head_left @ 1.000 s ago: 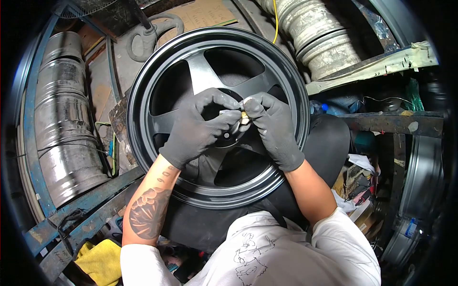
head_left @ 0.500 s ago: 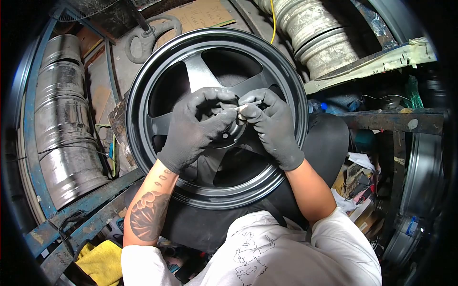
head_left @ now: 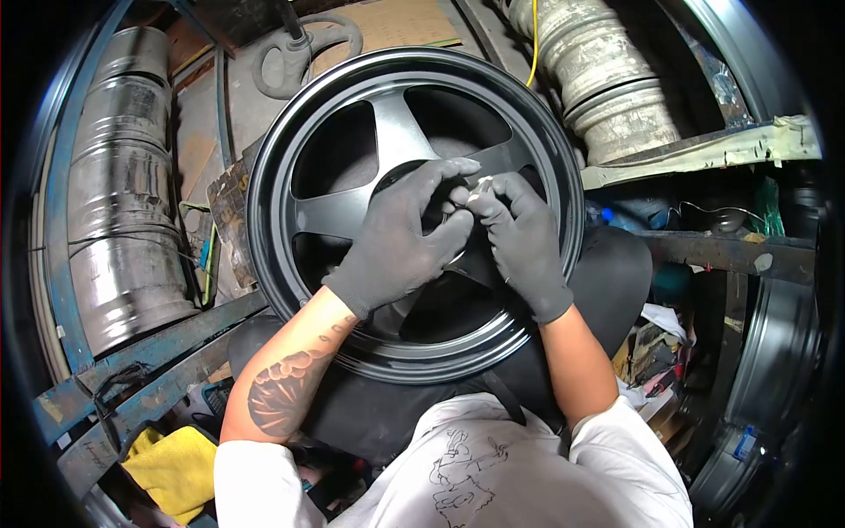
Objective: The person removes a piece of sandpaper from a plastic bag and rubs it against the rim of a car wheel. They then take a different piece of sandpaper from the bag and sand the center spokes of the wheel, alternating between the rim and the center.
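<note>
A dark grey wheel rim [head_left: 398,123] with broad spokes lies across my lap, face up. Over its hub, both of my hands wear dark grey gloves. My right hand [head_left: 524,242] pinches a small whitish piece [head_left: 481,187] between thumb and forefinger; it is too small to name. Just left of that piece, my left hand [head_left: 405,233] is open, thumb and forefinger spread apart and its other fingertips close to the piece. The hub is mostly hidden behind the hands.
Stacked shiny metal rims [head_left: 128,211] stand at the left behind a blue metal frame [head_left: 158,339]. Dusty rims [head_left: 607,70] lie at the upper right. A yellow cloth [head_left: 172,471] hangs lower left, and a grey steering wheel [head_left: 348,40] sits beyond the wheel rim.
My left thumb and forefinger have come away from the whitish piece and spread apart. My right hand keeps its pinch. The whole view has shifted slightly, the wheel rim now further right.
</note>
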### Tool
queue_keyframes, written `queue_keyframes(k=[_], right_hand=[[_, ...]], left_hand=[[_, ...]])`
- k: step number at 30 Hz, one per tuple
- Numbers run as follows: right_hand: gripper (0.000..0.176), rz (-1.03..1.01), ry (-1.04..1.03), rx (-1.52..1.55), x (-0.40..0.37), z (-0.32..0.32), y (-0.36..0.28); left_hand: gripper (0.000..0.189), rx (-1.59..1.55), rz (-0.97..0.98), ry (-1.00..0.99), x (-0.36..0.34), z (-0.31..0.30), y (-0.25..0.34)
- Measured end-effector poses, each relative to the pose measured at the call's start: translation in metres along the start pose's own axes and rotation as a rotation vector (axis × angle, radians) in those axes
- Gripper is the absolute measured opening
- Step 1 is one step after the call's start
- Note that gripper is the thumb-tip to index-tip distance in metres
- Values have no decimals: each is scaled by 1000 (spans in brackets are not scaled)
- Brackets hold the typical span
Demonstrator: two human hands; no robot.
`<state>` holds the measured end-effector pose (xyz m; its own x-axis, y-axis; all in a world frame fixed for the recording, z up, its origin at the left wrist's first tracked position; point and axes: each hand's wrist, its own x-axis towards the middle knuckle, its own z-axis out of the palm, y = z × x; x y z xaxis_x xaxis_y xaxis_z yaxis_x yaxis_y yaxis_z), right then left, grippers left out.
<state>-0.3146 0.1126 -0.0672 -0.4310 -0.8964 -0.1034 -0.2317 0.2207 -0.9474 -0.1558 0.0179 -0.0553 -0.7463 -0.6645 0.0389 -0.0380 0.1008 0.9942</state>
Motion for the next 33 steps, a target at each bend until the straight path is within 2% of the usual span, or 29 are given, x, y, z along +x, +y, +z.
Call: queue_keyframes(k=[2, 3, 6, 7, 11, 12, 17, 20, 23, 25, 26, 28, 29, 30, 33], right_hand=[[15, -3, -56, -155, -6, -1, -10], [19, -191, 17, -214, -7, 3, -7], [16, -317, 16, -277, -6, 6, -1], [15, -282, 8, -245, -7, 8, -5], [26, -267, 69, -153, -11, 13, -6], [29, -303, 98, -172, -12, 15, -9], [30, -452, 195, -277, -13, 18, -5], [30, -496, 178, -319, -15, 17, 3], [28, -451, 148, -337, -27, 12, 6], [28, -90, -124, -345, -57, 9, -12], [29, 19, -346, -275, -71, 6, -9], [27, -89, -595, -333, -102, 10, 10], [28, -16, -633, -389, -116, 14, 16], [32, -27, -705, -508, -124, 16, 14], [37, -108, -765, -612, -132, 24, 19]], left_hand=[[28, 155, 61, 34, 4, -9, 3], [23, 231, 88, 53, 6, -13, 4], [16, 212, 3, -24, 9, -24, 5], [18, 239, 61, -6, 10, -25, 4], [16, 52, -66, 62, 10, -26, 12], [17, 82, 28, 108, 15, -26, -2], [17, -81, -92, 173, 16, -16, -5], [19, 34, -27, 204, 11, -10, -9], [24, 331, 106, 0, 10, -32, -3], [27, 668, 251, 111, 7, -46, -6], [29, 838, 321, 166, 5, -53, -8], [32, 732, 265, 125, 7, -71, -6], [33, 642, 213, 97, 9, -78, -1], [33, 620, 216, 103, 10, -82, -1], [34, 650, 239, 120, 11, -88, -3]])
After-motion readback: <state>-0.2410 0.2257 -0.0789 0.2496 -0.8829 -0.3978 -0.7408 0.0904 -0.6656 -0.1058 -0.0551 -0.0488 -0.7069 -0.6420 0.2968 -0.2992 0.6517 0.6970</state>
